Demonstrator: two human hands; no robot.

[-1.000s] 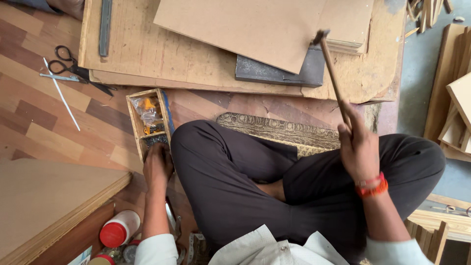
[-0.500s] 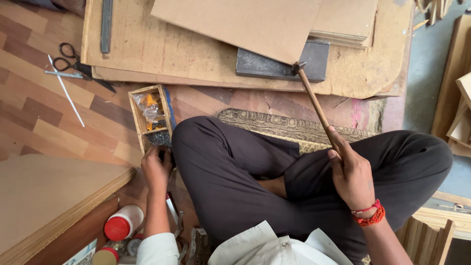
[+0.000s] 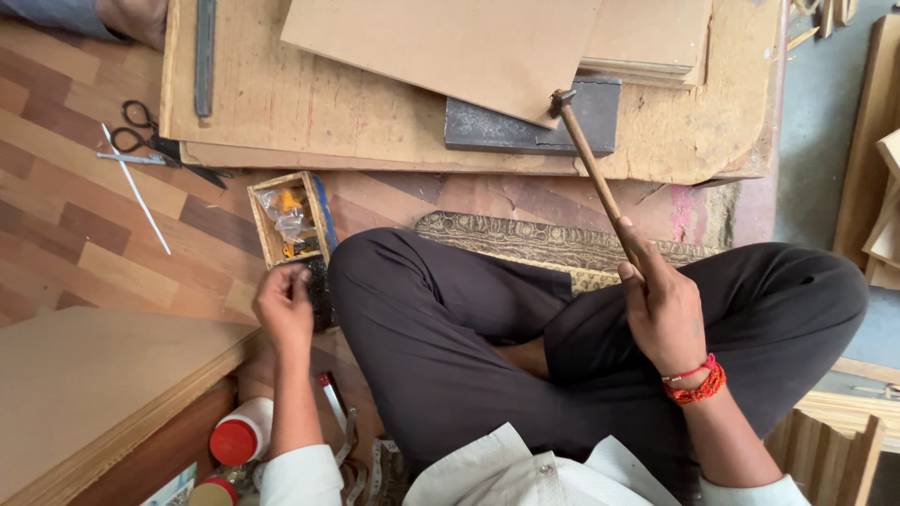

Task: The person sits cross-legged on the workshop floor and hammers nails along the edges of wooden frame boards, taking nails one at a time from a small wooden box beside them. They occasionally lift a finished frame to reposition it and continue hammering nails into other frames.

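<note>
While the right hand point(image 3: 664, 309) clenched a wooden-handled hammer point(image 3: 592, 174), head raised over the dark metal block point(image 3: 511, 131), the left hand point(image 3: 284, 302) reached, fingers curled, beside a small wooden box point(image 3: 265, 225) on the floor

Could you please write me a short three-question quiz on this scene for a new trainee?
1. True or false: the right hand grips a hammer by its wooden handle.
2. Which lies nearest the left hand? A. scissors B. small wooden box C. red-capped bottle
3. Fill in: the hammer's head is up by the dark ____ block.

Key: 1 true; 2 B; 3 metal.
</note>
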